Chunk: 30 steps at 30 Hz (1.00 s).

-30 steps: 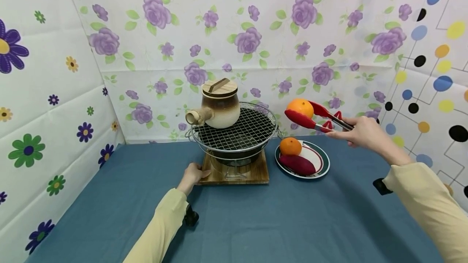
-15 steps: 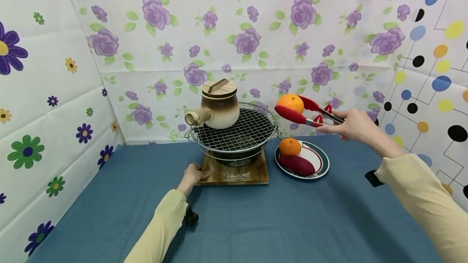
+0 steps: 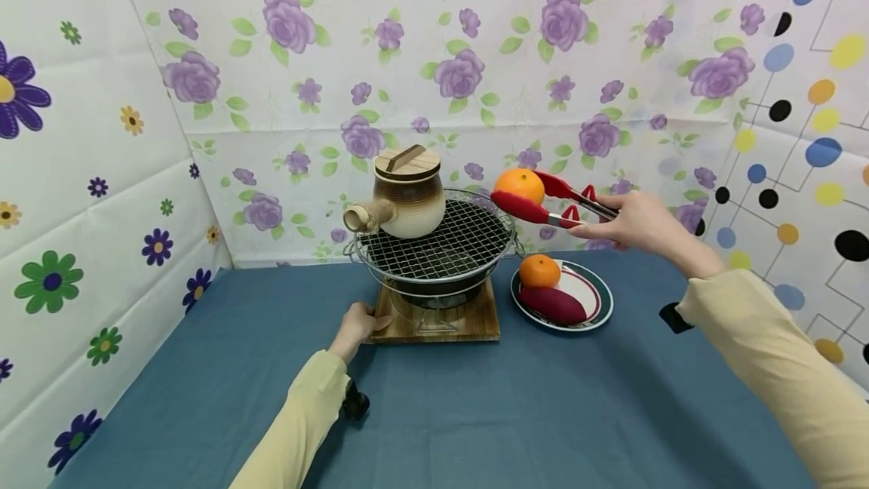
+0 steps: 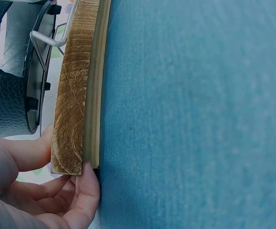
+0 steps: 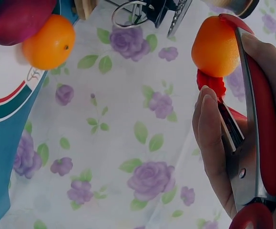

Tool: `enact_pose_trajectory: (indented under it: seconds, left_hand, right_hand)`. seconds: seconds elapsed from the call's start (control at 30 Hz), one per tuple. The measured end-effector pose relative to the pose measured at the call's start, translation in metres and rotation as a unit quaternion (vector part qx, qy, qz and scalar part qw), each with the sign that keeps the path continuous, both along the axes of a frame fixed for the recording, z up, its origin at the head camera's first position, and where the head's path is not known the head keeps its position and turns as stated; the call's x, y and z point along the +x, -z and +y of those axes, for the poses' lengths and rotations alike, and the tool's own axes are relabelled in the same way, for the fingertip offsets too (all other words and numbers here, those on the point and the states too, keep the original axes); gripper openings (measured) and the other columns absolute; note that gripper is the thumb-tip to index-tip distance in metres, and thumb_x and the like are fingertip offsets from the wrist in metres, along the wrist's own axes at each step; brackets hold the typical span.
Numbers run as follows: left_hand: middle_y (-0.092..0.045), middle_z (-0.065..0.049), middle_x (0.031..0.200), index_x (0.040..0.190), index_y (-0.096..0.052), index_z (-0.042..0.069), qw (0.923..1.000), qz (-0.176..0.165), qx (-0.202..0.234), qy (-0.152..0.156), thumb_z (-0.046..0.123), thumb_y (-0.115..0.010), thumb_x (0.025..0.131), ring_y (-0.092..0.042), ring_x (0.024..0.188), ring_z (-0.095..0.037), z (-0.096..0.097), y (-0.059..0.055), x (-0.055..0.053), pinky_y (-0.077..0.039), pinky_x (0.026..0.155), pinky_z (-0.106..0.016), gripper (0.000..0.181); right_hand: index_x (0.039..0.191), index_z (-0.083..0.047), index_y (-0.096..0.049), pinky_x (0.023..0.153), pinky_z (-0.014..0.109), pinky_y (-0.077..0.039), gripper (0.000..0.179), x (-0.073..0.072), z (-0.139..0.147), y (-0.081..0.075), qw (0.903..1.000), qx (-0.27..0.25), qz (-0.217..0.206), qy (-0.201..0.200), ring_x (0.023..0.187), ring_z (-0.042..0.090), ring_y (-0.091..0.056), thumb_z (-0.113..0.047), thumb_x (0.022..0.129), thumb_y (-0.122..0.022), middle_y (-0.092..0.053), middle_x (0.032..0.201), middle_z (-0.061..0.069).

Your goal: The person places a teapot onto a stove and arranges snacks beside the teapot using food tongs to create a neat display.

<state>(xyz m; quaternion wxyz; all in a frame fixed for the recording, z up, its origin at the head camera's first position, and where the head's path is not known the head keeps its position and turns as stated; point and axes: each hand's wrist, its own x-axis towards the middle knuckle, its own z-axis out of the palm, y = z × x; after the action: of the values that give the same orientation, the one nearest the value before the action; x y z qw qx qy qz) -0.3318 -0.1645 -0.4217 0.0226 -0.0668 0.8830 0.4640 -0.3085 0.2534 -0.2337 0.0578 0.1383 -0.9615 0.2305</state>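
Note:
My right hand (image 3: 641,226) grips red-tipped tongs (image 5: 264,129), and their tips squeeze an orange (image 3: 520,186) in the air. In the head view that orange overlaps the right rim of a round grill (image 3: 468,240) with a black wire mesh. With thumb above and fingers below, my left hand (image 3: 354,329) pinches the front left corner of the wooden board (image 4: 76,95) under the grill. On the grill's left part sits a clay pot (image 3: 414,206), its wooden lid on and its rope-wrapped handle pointing front left.
Right of the board stands a green-rimmed plate (image 3: 600,300), bearing a second orange (image 3: 539,272) and a dark red sweet potato (image 3: 553,306). Blue cloth (image 3: 434,413) covers the table. A flower-patterned sheet (image 3: 502,44) hangs close behind the grill; patterned sheets also flank both sides.
My right hand has carried the tongs and orange leftward and slightly up, from above the plate to the grill's right edge. My left hand stays on the board's corner.

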Motion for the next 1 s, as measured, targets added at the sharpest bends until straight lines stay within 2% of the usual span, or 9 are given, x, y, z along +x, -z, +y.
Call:
enact_pose_trajectory:
  seconds: [0.17,0.3,0.43,0.63,0.83,0.9,1.0]
  left_hand:
    - [-0.029,0.001,0.046,0.053,-0.032,0.013,1.0,0.006,-0.002,0.004,0.013,-0.067,0.084,-0.035,0.038,-0.011,0.0,0.0,0.0,-0.047,0.048,-0.033,0.046]
    - [-0.029,0.001,0.046,0.053,-0.032,0.013,0.9999,0.008,-0.005,0.006,0.013,-0.067,0.084,-0.035,0.037,-0.012,0.0,0.0,0.0,-0.046,0.047,-0.032,0.046]
    - [-0.028,0.001,0.046,0.053,-0.03,0.014,1.0,0.003,-0.002,0.003,0.012,-0.067,0.084,-0.032,0.037,-0.011,0.0,0.0,-0.001,-0.047,0.049,-0.033,0.048]
    - [-0.027,0.001,0.047,0.054,-0.028,0.015,1.0,-0.003,0.005,-0.001,0.012,-0.066,0.084,-0.03,0.038,-0.01,0.001,-0.001,0.0,-0.048,0.051,-0.034,0.049]
    - [-0.027,0.001,0.047,0.053,-0.028,0.015,1.0,-0.001,0.007,0.0,0.012,-0.066,0.085,-0.029,0.038,-0.01,0.001,-0.002,0.004,-0.047,0.05,-0.034,0.049]
    - [-0.027,0.0,0.047,0.054,-0.028,0.013,0.9999,-0.006,0.008,-0.005,0.012,-0.066,0.084,-0.029,0.039,-0.011,0.001,-0.002,0.002,-0.047,0.051,-0.037,0.049]
    - [-0.028,-0.002,0.048,0.055,-0.029,0.012,0.9998,-0.013,0.01,-0.007,0.014,-0.067,0.084,-0.03,0.039,-0.014,-0.003,0.007,-0.008,-0.048,0.053,-0.039,0.048]
  right_hand:
    - [0.13,0.002,-0.045,0.051,0.033,-0.043,0.088,-0.006,-0.009,-0.001,0.9993,0.017,0.032,-0.005,0.048,0.02,-0.054,-0.058,0.07,-0.068,-0.055,0.058,0.006]
    - [0.119,0.001,-0.056,0.049,0.033,-0.041,0.08,-0.012,-0.016,0.0,0.998,0.022,0.06,-0.004,0.046,0.02,-0.052,-0.059,0.068,-0.069,-0.053,0.055,0.005]
    - [0.107,-0.003,-0.061,0.047,0.033,-0.041,0.075,-0.018,-0.023,0.001,0.999,0.003,0.045,-0.005,0.047,0.021,-0.053,-0.063,0.063,-0.069,-0.054,0.056,0.007]
    - [0.099,-0.002,-0.061,0.046,0.032,-0.042,0.07,-0.025,-0.031,0.002,0.9994,-0.024,0.018,-0.017,0.049,0.024,-0.054,-0.06,0.061,-0.073,-0.055,0.058,0.007]
    - [0.09,-0.003,-0.061,0.048,0.031,-0.043,0.065,-0.031,-0.038,0.004,0.9995,-0.03,0.001,-0.011,0.048,0.021,-0.053,-0.06,0.061,-0.073,-0.055,0.058,0.007]
    - [0.091,-0.003,-0.061,0.048,0.031,-0.044,0.066,-0.033,-0.04,0.005,0.9994,-0.033,-0.007,-0.012,0.048,0.021,-0.052,-0.06,0.061,-0.073,-0.055,0.06,0.007]
    - [0.093,-0.004,-0.062,0.049,0.031,-0.044,0.066,-0.035,-0.043,0.005,0.9992,-0.036,-0.015,-0.014,0.048,0.021,-0.053,-0.061,0.061,-0.073,-0.055,0.062,0.007]
